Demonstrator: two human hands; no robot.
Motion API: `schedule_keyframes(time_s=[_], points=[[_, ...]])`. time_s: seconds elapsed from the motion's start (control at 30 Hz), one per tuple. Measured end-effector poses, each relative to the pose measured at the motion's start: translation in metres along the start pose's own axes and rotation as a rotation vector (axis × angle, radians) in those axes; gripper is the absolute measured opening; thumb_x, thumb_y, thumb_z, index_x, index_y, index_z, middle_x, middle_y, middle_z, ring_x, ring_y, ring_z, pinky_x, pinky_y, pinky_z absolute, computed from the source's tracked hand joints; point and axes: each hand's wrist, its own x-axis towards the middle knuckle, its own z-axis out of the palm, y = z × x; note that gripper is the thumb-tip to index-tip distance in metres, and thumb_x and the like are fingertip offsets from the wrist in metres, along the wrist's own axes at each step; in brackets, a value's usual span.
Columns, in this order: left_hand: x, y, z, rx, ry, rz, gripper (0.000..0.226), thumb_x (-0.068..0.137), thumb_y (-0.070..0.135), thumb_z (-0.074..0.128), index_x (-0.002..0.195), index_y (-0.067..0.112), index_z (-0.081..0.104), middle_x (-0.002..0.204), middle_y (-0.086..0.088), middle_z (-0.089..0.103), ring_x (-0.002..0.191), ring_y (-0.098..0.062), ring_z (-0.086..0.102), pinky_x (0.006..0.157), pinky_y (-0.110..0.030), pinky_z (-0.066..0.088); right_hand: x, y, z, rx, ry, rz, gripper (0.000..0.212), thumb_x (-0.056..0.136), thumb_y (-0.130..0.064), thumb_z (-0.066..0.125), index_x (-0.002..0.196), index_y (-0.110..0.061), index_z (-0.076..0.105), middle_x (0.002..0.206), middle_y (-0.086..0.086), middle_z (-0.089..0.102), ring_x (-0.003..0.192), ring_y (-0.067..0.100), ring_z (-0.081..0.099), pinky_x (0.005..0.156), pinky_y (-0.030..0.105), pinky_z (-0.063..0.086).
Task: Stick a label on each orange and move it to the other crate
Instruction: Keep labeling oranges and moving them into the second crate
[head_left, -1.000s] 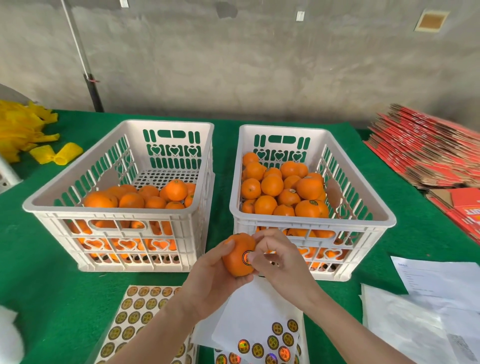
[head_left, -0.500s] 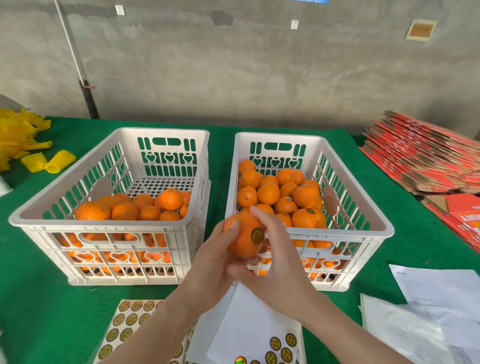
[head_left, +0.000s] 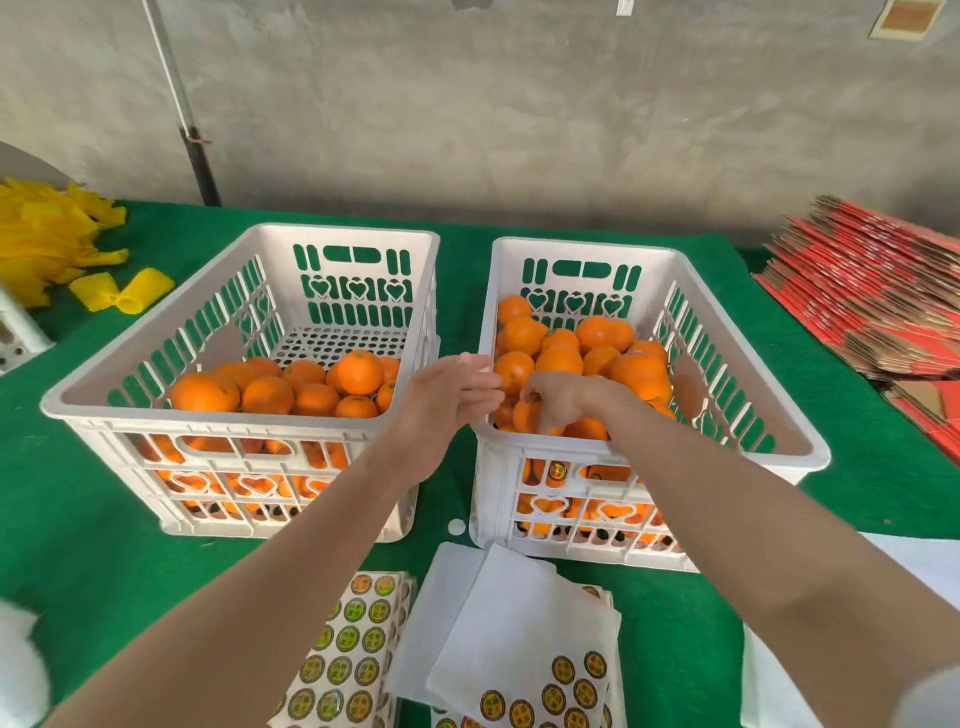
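Note:
Two white slatted crates stand side by side on the green cloth. The left crate (head_left: 332, 234) holds a low layer of oranges (head_left: 311, 389) at its near end. In the right crate (head_left: 587, 247) the oranges (head_left: 597, 358) are piled higher. My right hand (head_left: 563, 400) reaches over the near rim into the right crate's near-left corner, fingers wrapped over one orange (head_left: 527, 415) that rests among the others. Over the gap between the crates my left hand (head_left: 449, 395) hovers, fingers spread and holding nothing. Sheets of round labels (head_left: 353, 649) lie in front of me.
A folded white backing sheet (head_left: 519, 608) with a few labels covers a second label sheet. Yellow foam nets (head_left: 47, 239) are heaped at the far left. Flattened red cartons (head_left: 872, 291) are stacked at the right. White papers (head_left: 924, 566) lie near the right edge.
Both hands held the labelled orange in front of the crates. Since then my right hand has carried it forward into the right crate and my left hand has let go.

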Motion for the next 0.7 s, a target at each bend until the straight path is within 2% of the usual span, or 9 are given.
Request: schedule_keyframes(time_s=[0.1, 0.2, 0.27, 0.33, 0.4, 0.43, 0.5, 0.6, 0.7], points=[[-0.012, -0.020, -0.015, 0.009, 0.179, 0.091, 0.017, 0.098, 0.011, 0.047, 0.103, 0.008, 0.064, 0.082, -0.004, 0.066, 0.075, -0.016, 0.064, 0.072, -0.026, 0.056, 0.012, 0.006, 0.012, -0.095, -0.158, -0.060, 0.077, 0.075, -0.024, 0.075, 0.142, -0.021, 0.036, 0.144, 0.006, 0.040, 0.129, 0.026, 0.040, 0.102, 0.038, 0.040], [-0.032, -0.059, -0.030, 0.229, 0.264, 0.041, 0.021, 0.097, 0.004, 0.043, 0.098, 0.009, 0.064, 0.079, -0.004, 0.063, 0.072, -0.016, 0.061, 0.065, -0.023, 0.051, 0.016, 0.015, 0.013, -0.030, -0.078, -0.076, 0.088, 0.075, -0.019, 0.077, 0.147, -0.019, 0.026, 0.147, 0.006, 0.037, 0.133, 0.028, 0.036, 0.106, 0.038, 0.037], [-0.044, -0.093, -0.040, 0.420, 0.211, -0.104, 0.019, 0.096, 0.003, 0.045, 0.103, 0.009, 0.062, 0.079, -0.003, 0.063, 0.072, -0.015, 0.061, 0.064, -0.021, 0.053, 0.005, 0.018, 0.007, 0.061, 0.162, -0.126, 0.077, 0.075, -0.017, 0.076, 0.140, -0.017, 0.035, 0.136, 0.007, 0.048, 0.124, 0.026, 0.047, 0.097, 0.034, 0.042], [-0.054, -0.124, -0.049, 0.648, 0.093, -0.262, 0.019, 0.093, 0.007, 0.052, 0.110, 0.011, 0.059, 0.087, -0.002, 0.064, 0.080, -0.015, 0.062, 0.073, -0.024, 0.053, -0.021, 0.014, 0.010, 0.274, 0.585, -0.189, 0.053, 0.079, -0.018, 0.071, 0.128, -0.014, 0.049, 0.119, 0.004, 0.058, 0.105, 0.017, 0.056, 0.085, 0.029, 0.047], [-0.062, -0.145, -0.056, 0.770, 0.011, -0.390, 0.022, 0.090, 0.012, 0.059, 0.112, 0.015, 0.058, 0.095, 0.000, 0.063, 0.085, -0.015, 0.062, 0.078, -0.024, 0.053, -0.064, 0.004, 0.029, 0.590, 0.952, -0.403, 0.025, 0.085, -0.019, 0.062, 0.109, -0.014, 0.059, 0.095, -0.006, 0.062, 0.080, 0.003, 0.056, 0.068, 0.019, 0.048], [-0.064, -0.152, -0.058, 0.793, -0.019, -0.424, 0.023, 0.088, 0.014, 0.061, 0.111, 0.015, 0.058, 0.095, 0.001, 0.063, 0.084, -0.014, 0.062, 0.077, -0.024, 0.052, -0.087, -0.003, 0.046, 0.661, 0.979, -0.534, 0.014, 0.087, -0.019, 0.058, 0.100, -0.018, 0.060, 0.084, -0.011, 0.060, 0.072, 0.002, 0.055, 0.060, 0.016, 0.046], [-0.067, -0.158, -0.059, 0.826, -0.081, -0.438, 0.020, 0.085, 0.015, 0.064, 0.105, 0.013, 0.061, 0.084, 0.002, 0.063, 0.073, -0.011, 0.061, 0.070, -0.021, 0.050, -0.118, -0.009, 0.092, 0.654, 0.667, -0.652, 0.010, 0.089, -0.016, 0.056, 0.091, -0.024, 0.061, 0.077, -0.011, 0.059, 0.067, 0.002, 0.054, 0.058, 0.017, 0.044], [-0.070, -0.161, -0.055, 0.915, -0.190, -0.419, 0.006, 0.081, 0.015, 0.066, 0.081, 0.011, 0.061, 0.063, 0.002, 0.059, 0.054, -0.007, 0.054, 0.066, -0.020, 0.047, -0.129, -0.005, 0.161, 0.349, 0.016, -0.506, 0.013, 0.090, -0.013, 0.059, 0.102, -0.014, 0.064, 0.097, 0.000, 0.063, 0.084, 0.011, 0.058, 0.077, 0.025, 0.048], [-0.073, -0.166, -0.049, 1.003, -0.278, -0.493, 0.015, 0.078, 0.019, 0.070, 0.083, 0.009, 0.061, 0.067, -0.003, 0.062, 0.056, -0.012, 0.055, 0.067, -0.023, 0.048, -0.125, 0.003, 0.202, 0.294, -0.134, -0.394, 0.022, 0.089, -0.007, 0.056, 0.111, -0.009, 0.058, 0.109, 0.005, 0.057, 0.096, 0.019, 0.057, 0.085, 0.029, 0.048]])
